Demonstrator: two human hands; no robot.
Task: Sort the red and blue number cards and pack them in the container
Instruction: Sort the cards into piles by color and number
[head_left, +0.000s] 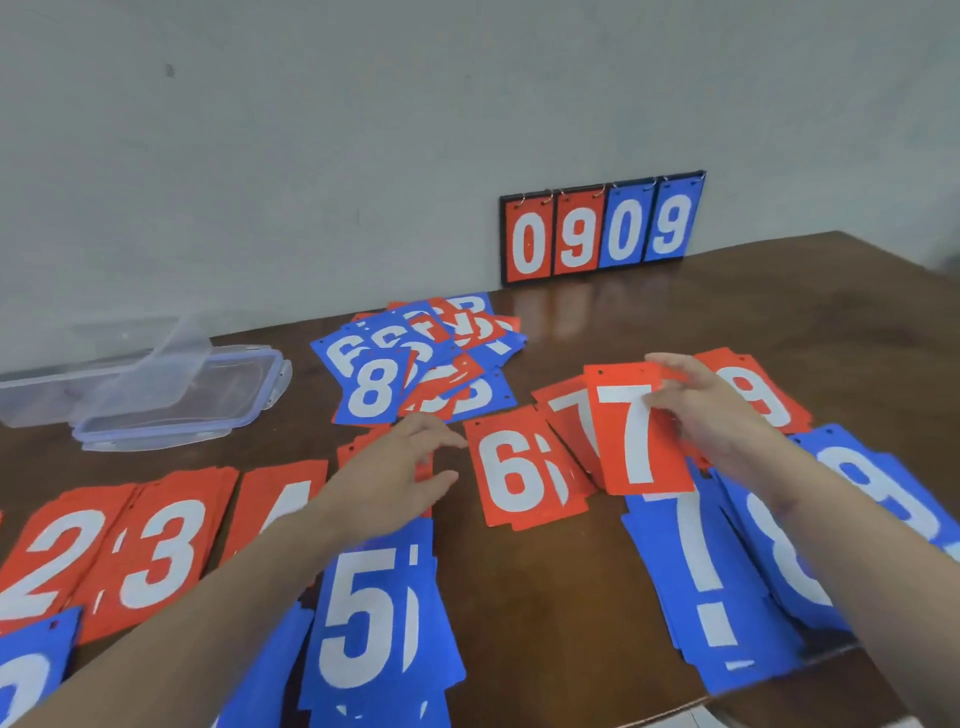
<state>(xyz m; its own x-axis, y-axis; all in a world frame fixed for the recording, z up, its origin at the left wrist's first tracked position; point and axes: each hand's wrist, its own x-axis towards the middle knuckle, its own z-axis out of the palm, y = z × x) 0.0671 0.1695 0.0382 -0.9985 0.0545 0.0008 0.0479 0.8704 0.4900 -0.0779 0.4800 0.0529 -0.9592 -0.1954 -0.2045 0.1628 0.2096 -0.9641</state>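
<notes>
**Card sorting on counter: right hand holds a red 7, left hand free**

Far left, a clear plastic container (176, 410) lies on the brown counter (545, 582), with a second clear piece (67, 387), blurred, propped over it; which part is lid and which is box cannot be told.

In front of it, along the near left, red piles show 2 (49, 561), 3 (161, 551) and 4 (280, 499), the last partly hidden by the forearm. Blue cards lie nearer the edge, among them a blue 5 pile (369, 618).

The left hand (405, 467) hovers over the counter just left of the red 6 pile (519, 467), fingers extended and relaxed, holding nothing.

Behind it, an unsorted heap of mixed red and blue cards (421, 364) sits mid-counter, a blue 8 on its near side.

The right hand (711, 415) pinches a red 7 card (636, 431) by its right edge, over other red 7 cards (563, 410). Whether the card touches those beneath cannot be told.

To the right lie a red 9 pile (763, 395), a blue 7 pile (706, 587), a blue 8 pile (779, 545) and a blue 9 pile (878, 483).

At the back, a flip scoreboard (602, 234) reading 0909 stands against the wall (363, 130).
</notes>
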